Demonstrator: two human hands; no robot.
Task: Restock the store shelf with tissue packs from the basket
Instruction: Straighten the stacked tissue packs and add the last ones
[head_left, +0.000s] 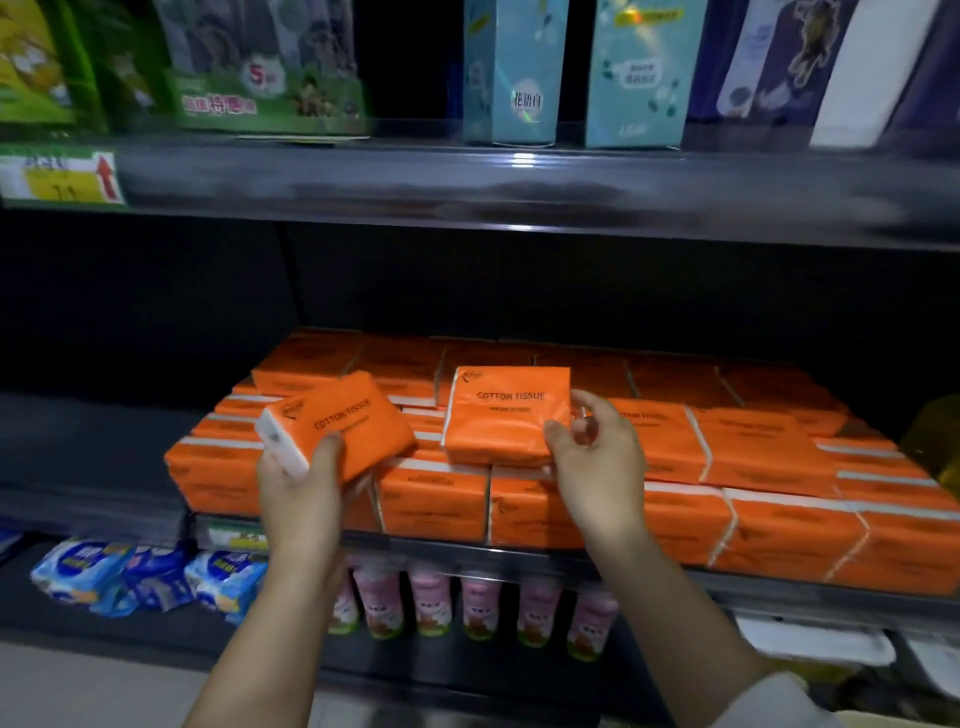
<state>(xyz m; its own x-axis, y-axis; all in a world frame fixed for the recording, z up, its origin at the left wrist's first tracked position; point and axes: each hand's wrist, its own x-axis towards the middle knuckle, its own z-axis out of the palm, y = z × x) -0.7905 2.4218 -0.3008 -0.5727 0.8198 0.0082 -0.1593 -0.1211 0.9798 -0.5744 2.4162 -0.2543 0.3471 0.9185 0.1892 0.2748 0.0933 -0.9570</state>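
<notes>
Stacked packs (753, 457), orange with white bands, fill the middle shelf (415, 550) in rows. A flat pack (506, 415) printed COTTON TISSUE lies on top at the centre. Left of it, a tilted pack (337, 423) is raised, its white end at the near left.

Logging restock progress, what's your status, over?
Left hand grips tilted tissue pack. Right hand holds second pack atop shelf stack. Nothing in the way.
</notes>
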